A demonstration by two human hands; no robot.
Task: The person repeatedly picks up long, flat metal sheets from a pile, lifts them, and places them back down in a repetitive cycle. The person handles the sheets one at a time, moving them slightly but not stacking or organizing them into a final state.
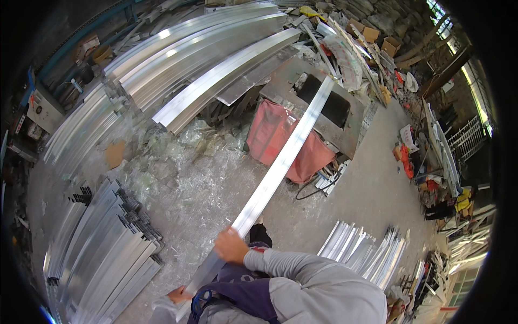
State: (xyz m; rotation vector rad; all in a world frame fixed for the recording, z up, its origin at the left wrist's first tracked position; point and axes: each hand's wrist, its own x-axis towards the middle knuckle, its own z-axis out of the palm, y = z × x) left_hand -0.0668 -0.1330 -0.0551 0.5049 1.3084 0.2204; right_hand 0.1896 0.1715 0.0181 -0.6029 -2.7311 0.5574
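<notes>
A long silver aluminium profile (286,148) runs slantwise from beside my body up to the far right. Its far end lies over a metal work table (345,121) with a dark rectangular opening. My right hand (232,245) is closed round the profile just in front of my waist. Lower down, my left hand (179,294) grips the same bar near its close end, with the fingers partly hidden. Red cloth (275,135) hangs from the table's near side, below the bar.
Stacked aluminium profiles (199,59) lie at the far left, and another bundle (108,254) is at the near left. More profiles (361,251) lie at my right. Crumpled clear plastic film (183,156) covers part of the floor. A black cable (318,191) loops below the table.
</notes>
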